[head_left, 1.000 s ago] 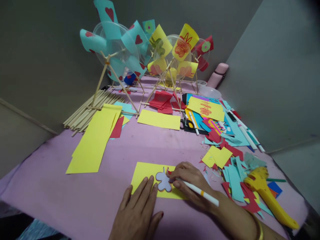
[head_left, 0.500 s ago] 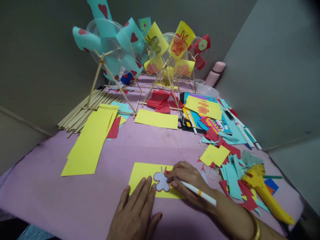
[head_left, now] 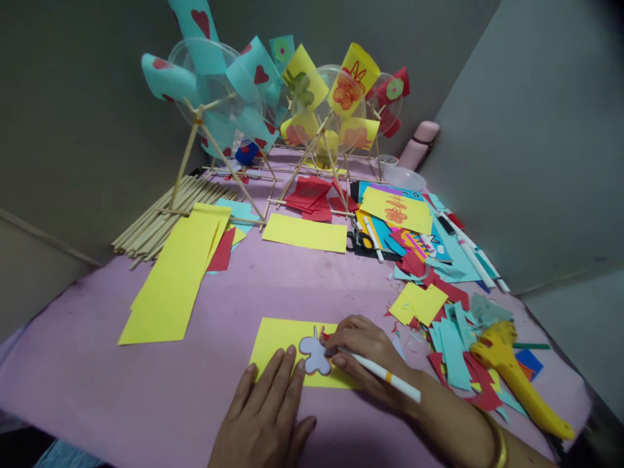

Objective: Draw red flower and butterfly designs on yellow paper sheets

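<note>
Well, the left hand lies flat and open on the tabletop. Its fingertips press down on a yellow sheet and on the little pale flower shape that sits on top of it. That flower shape is at the front of the tabletop, right before the person and between the two hands. The right hand is curled shut around a white pen. The pen points at the right side of the flower shape, but fingers hide the tip, so I cannot tell if it touches the paper.

I think the flower shape could slide. Only fingertips pin it, and only at its lower left side, so a push from the pen might turn it. Then a line drawn around it would go wobbly or not meet up. The yellow sheet could slip the same way, because just one hand holds it down.

The right wrist lies near a heap of red and blue paper scraps. A wide swing of that arm could sweep bits onto the sheet. The yellow glue gun lies just past the scraps, close to the edge, and a bump might knock it off.
</note>
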Tool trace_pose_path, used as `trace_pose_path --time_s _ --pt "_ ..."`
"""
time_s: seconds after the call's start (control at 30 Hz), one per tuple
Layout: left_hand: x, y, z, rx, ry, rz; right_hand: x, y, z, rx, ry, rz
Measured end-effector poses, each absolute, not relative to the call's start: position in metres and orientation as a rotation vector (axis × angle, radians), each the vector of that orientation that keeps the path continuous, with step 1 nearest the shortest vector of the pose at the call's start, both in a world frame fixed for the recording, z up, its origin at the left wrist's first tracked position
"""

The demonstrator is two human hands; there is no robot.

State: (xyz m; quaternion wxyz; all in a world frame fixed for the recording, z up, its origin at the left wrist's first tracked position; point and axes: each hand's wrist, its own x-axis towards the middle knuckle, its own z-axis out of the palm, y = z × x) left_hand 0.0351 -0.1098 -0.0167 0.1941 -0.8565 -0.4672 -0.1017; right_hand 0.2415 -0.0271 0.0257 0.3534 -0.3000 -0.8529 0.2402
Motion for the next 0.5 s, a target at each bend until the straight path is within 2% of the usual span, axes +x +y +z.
trace_pose_path --time_s 0.3,0.5 --pt "0.0358 -0.109 -0.0217 -2.397 -1.298 -0.351 0.2407 -0.0309 0.0216 -0.716 -2.151 0.532" --pt "0.0358 -0.1101 -0.0207 -2.398 -1.303 -0.327 0.2408 -0.0281 0.0173 -0.738 -2.159 0.613"
